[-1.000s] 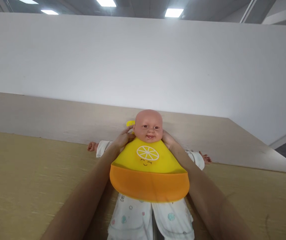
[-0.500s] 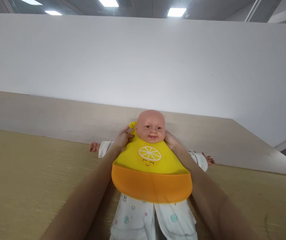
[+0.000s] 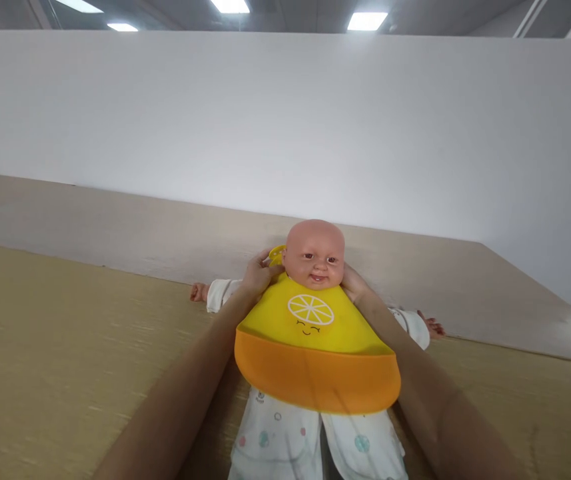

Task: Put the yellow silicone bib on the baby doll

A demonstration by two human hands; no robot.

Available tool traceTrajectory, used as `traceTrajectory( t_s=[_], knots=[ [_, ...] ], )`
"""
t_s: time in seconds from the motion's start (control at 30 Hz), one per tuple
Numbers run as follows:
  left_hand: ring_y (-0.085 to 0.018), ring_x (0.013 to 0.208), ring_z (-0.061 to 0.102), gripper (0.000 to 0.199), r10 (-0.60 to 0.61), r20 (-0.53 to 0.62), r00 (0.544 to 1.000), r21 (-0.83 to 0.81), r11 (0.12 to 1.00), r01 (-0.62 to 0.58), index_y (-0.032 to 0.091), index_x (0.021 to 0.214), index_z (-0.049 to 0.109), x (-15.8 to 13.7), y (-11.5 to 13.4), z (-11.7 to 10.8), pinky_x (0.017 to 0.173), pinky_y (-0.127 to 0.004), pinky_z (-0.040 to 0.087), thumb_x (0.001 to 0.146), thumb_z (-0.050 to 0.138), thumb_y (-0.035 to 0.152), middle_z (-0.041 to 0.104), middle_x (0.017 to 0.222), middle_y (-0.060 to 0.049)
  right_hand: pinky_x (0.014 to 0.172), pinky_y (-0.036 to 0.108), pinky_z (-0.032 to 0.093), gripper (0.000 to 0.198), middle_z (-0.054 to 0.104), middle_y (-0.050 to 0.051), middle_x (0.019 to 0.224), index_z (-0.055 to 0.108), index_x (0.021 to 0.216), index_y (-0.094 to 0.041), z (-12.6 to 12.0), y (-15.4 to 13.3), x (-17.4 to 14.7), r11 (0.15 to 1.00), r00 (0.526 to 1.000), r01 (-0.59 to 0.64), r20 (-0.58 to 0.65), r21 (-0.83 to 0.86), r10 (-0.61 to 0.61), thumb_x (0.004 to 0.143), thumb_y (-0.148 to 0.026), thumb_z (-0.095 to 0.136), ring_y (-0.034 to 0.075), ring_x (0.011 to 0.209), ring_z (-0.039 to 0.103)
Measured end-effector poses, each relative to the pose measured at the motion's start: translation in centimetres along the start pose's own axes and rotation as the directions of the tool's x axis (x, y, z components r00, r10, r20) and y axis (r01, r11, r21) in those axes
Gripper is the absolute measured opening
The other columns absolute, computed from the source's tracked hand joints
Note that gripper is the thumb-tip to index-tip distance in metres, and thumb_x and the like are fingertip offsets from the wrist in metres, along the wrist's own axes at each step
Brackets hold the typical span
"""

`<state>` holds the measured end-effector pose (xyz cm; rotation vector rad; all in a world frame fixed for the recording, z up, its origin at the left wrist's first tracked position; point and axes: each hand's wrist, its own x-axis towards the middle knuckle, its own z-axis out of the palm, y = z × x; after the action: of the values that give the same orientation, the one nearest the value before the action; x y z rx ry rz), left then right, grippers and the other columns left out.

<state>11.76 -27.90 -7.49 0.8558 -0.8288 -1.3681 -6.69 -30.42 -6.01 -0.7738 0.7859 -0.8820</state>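
A baby doll (image 3: 315, 243) in white patterned clothes lies on its back with its arms spread. A yellow bib (image 3: 310, 323) with an orange catch pocket (image 3: 318, 377), a lemon slice and a smiling face covers its chest. Beside the doll's neck, my left hand (image 3: 260, 275) is closed on the bib's neck strap (image 3: 276, 255), whose holed yellow end shows by the doll's ear. On the other side, my right hand (image 3: 355, 285) reaches behind the neck. Its fingers are hidden there, so its grip cannot be made out.
Under the doll is a tan wooden surface (image 3: 90, 333). A paler raised board (image 3: 165, 230) runs behind it, and a white wall panel (image 3: 265, 127) stands at the back. Ceiling lights (image 3: 368, 21) show above the panel.
The whole view has shifted, so the doll and bib appear slightly further right. My left hand has moved a little closer to the doll's head with the bib strap.
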Motion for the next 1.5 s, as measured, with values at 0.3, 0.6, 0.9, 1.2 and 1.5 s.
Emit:
traceTrajectory(
  t_s=[0.3,0.6,0.9,1.2,1.5],
  knots=[
    [-0.015,0.069,0.062,0.06,-0.006,0.007,1.0,0.033,0.999,0.006,0.018,0.101,0.064,0.2,-0.1,-0.3,0.056,-0.02,0.044,0.044,0.062,0.001,0.069,0.097,-0.004,0.093,0.04,0.049,0.028,0.07,0.008,0.089,0.066,0.093,-0.016,0.0,-0.2,-0.1,0.997,0.996,-0.057,0.064,-0.059,0.061,0.076,-0.03,0.049,0.023,0.099,0.063],
    [-0.018,0.072,0.063,0.053,0.007,0.037,0.999,0.0,1.0,-0.007,0.017,0.095,0.061,0.2,0.4,-0.3,0.063,-0.028,0.05,0.044,0.069,0.007,0.067,0.1,-0.005,0.094,0.04,0.049,0.029,0.07,0.009,0.088,0.066,0.094,-0.016,-0.3,-0.2,-0.2,0.995,0.998,-0.06,0.019,-0.083,0.062,0.076,-0.033,0.05,0.024,0.098,0.063],
    [-0.015,0.067,0.061,0.046,0.051,-0.018,0.999,-0.09,0.995,-0.052,0.015,0.088,0.062,-0.1,0.4,-0.2,0.064,-0.028,0.049,0.043,0.074,0.012,0.067,0.089,-0.003,0.093,0.041,0.049,0.03,0.07,0.008,0.089,0.066,0.095,-0.016,0.1,-0.4,0.0,0.994,0.995,-0.084,0.046,-0.064,0.087,0.078,-0.031,0.046,0.023,0.097,0.064],
    [-0.017,0.065,0.062,0.062,0.018,-0.067,0.998,-0.107,0.994,-0.025,0.016,0.098,0.059,-0.1,0.5,-0.3,0.061,-0.028,0.049,0.039,0.078,0.008,0.067,0.082,-0.001,0.093,0.038,0.05,0.027,0.071,0.008,0.089,0.066,0.092,-0.016,-0.3,-0.2,0.1,0.993,1.0,0.019,0.012,-0.115,-0.018,0.074,-0.026,0.05,0.023,0.098,0.063],
    [-0.017,0.061,0.062,0.058,-0.007,-0.085,0.996,-0.149,0.989,-0.005,0.014,0.097,0.06,-0.4,0.8,0.1,0.061,-0.03,0.049,0.044,0.083,0.02,0.068,0.079,-0.005,0.09,0.038,0.051,0.021,0.071,0.007,0.089,0.066,0.084,-0.018,0.1,-0.2,-0.3,0.997,0.999,0.045,-0.023,-0.067,-0.047,0.072,-0.024,0.052,0.023,0.096,0.064]
  ],
)
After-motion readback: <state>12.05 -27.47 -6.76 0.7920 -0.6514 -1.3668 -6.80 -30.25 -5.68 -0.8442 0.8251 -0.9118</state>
